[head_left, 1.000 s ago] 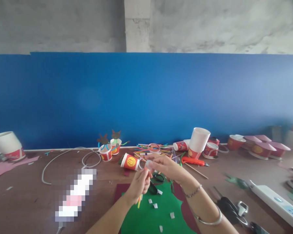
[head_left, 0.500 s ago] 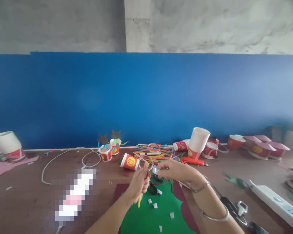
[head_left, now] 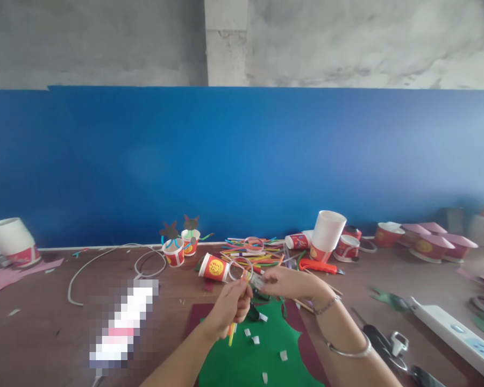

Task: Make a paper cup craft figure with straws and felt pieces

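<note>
My left hand [head_left: 229,307] is closed around a few thin yellow and orange straws [head_left: 232,337]. Their ends stick out above and below the fist. Just to its right, my right hand [head_left: 283,282] pinches a small whitish, see-through piece [head_left: 257,281], whose kind I cannot make out, close to the straws' upper end. Beneath the hands lies a green sheet [head_left: 250,365] dotted with several small white scraps, on top of a maroon sheet [head_left: 311,352]. Black-handled scissors [head_left: 253,313] rest on it, partly hidden by my left hand.
Behind my hands are a tipped red paper cup [head_left: 214,267] and a pile of coloured straws [head_left: 250,255]. An orange utility knife [head_left: 319,267] and stacked white cups [head_left: 328,231] stand right of them. A power strip [head_left: 455,333] lies at right, a blurred bright object [head_left: 125,322] at left.
My right hand has come slightly down with the see-through piece, nearer the straws. The straws in my left hand have shifted a little to the right.
</note>
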Demonstrator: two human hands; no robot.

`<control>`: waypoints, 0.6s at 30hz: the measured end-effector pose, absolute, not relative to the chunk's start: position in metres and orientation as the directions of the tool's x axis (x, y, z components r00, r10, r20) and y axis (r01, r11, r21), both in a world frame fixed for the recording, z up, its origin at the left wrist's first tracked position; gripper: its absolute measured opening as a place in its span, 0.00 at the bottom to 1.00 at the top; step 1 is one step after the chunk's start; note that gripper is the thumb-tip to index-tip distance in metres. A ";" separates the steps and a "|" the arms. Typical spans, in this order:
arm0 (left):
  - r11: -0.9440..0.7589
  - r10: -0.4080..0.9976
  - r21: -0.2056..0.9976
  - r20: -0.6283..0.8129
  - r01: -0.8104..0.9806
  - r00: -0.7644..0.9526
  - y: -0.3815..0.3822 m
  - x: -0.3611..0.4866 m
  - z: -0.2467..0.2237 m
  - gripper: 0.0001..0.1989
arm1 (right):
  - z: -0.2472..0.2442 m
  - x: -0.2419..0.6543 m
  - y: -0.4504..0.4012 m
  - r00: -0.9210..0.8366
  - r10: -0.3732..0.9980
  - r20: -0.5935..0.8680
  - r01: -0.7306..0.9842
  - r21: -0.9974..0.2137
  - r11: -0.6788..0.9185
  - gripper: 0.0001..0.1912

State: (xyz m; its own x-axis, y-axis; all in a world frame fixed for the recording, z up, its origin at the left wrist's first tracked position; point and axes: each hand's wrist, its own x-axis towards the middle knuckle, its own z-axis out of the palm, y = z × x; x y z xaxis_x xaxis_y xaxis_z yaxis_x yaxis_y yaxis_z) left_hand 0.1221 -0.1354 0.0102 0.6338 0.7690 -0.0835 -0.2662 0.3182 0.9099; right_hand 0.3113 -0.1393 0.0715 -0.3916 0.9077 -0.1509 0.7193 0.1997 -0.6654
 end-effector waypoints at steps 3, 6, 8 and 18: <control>0.339 0.717 0.913 -0.094 -0.228 0.691 -0.137 0.121 0.011 0.24 | 0.062 0.310 -0.133 -0.437 0.880 -0.187 0.716 -0.665 0.214 0.06; 0.350 0.666 0.920 -0.112 -0.176 0.737 -0.139 0.121 0.011 0.23 | 0.057 0.308 -0.128 -0.492 0.835 -0.245 0.676 -0.713 0.189 0.05; 0.350 0.643 0.927 -0.132 -0.136 0.755 -0.140 0.121 0.012 0.23 | 0.056 0.306 -0.127 -0.528 0.813 -0.246 0.599 -0.786 0.151 0.08; 0.289 0.598 0.957 -0.212 0.039 0.773 -0.144 0.120 0.014 0.26 | 0.052 0.288 -0.130 -0.260 0.927 -0.272 0.284 -0.939 -0.195 0.09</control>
